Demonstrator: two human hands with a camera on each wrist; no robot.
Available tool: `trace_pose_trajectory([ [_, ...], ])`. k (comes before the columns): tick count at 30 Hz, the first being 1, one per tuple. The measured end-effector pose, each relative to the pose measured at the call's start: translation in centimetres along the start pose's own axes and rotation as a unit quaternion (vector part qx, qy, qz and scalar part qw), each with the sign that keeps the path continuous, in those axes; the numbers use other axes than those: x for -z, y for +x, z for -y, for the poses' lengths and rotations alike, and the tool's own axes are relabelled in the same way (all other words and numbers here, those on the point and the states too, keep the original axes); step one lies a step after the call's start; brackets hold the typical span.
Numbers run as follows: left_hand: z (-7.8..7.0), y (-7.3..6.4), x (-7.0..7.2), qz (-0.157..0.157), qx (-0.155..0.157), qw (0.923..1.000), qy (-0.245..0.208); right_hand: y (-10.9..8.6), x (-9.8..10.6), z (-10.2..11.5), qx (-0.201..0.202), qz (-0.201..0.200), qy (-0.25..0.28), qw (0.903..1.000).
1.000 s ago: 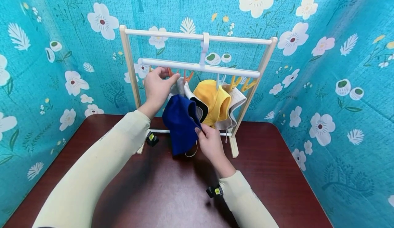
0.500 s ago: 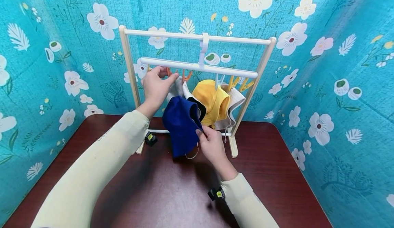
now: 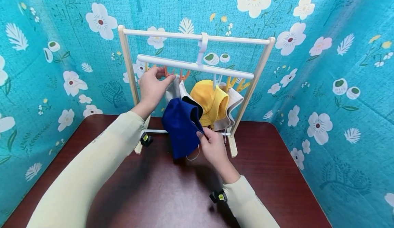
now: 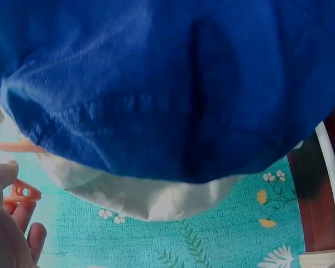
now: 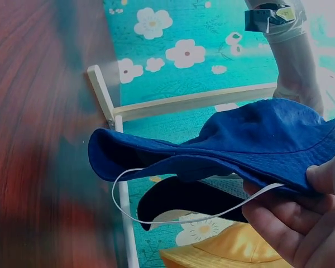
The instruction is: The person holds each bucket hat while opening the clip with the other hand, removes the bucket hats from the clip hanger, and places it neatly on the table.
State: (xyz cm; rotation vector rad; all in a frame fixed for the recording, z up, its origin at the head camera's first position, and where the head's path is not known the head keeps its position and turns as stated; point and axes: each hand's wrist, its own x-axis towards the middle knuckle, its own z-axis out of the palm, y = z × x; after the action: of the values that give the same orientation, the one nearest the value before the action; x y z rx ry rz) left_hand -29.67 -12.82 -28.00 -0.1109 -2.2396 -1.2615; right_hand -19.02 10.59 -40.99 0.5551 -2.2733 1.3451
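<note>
A dark blue bucket hat (image 3: 181, 129) hangs tilted below the left half of a white hanger (image 3: 195, 66). My right hand (image 3: 213, 147) pinches its brim between thumb and fingers, and a thin white cord (image 5: 184, 222) loops from the brim in the right wrist view. Up at the hanger, my left hand (image 3: 152, 88) pinches an orange clothespin (image 4: 25, 194). The hat's blue crown fills most of the left wrist view. Behind it, a pale grey-white hat (image 3: 173, 88) and a white cap with a black brim (image 3: 197, 105) are partly hidden; another orange clothespin (image 3: 184, 75) is over the cap.
The hanger hooks on a wooden rack (image 3: 265, 60) standing on a dark red table (image 3: 166, 193). To the right hang a yellow hat (image 3: 204, 96) and a beige hat (image 3: 235, 99), under pale blue and yellow clothespins. Flowered turquoise cloth (image 3: 307, 94) surrounds the table.
The hanger has shifted slightly left along with my left hand. My right hand and the blue hat's brim have moved down a little. Both holds are the same.
</note>
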Motion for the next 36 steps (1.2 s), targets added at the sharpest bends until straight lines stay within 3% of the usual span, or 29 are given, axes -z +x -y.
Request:
trace_pose_trajectory([
  [14, 0.5, -0.5, 2.2, 0.030, -0.022, 0.9992, 0.012, -0.3, 0.4, 0.1, -0.001, 0.010, -0.008, 0.9999],
  [19, 0.6, -0.9, 3.0, 0.061, -0.022, 0.9978, 0.008, -0.3, 0.5, 0.2, 0.005, 0.010, -0.013, 0.9999],
  [26, 0.6, -1.9, 4.3, 0.098, -0.032, 0.9937, 0.045, -0.4, 0.6, 0.3, 0.016, 0.009, -0.014, 0.9997],
  [33, 1.0, -3.3, 5.9, 0.171, -0.025, 0.9824, 0.070, -0.5, 0.5, 0.3, 0.022, 0.011, -0.012, 0.9996],
  [36, 1.4, -4.0, 6.5, 0.186, -0.022, 0.9792, 0.078, -0.5, 0.6, 0.4, 0.027, 0.010, -0.016, 0.9994],
])
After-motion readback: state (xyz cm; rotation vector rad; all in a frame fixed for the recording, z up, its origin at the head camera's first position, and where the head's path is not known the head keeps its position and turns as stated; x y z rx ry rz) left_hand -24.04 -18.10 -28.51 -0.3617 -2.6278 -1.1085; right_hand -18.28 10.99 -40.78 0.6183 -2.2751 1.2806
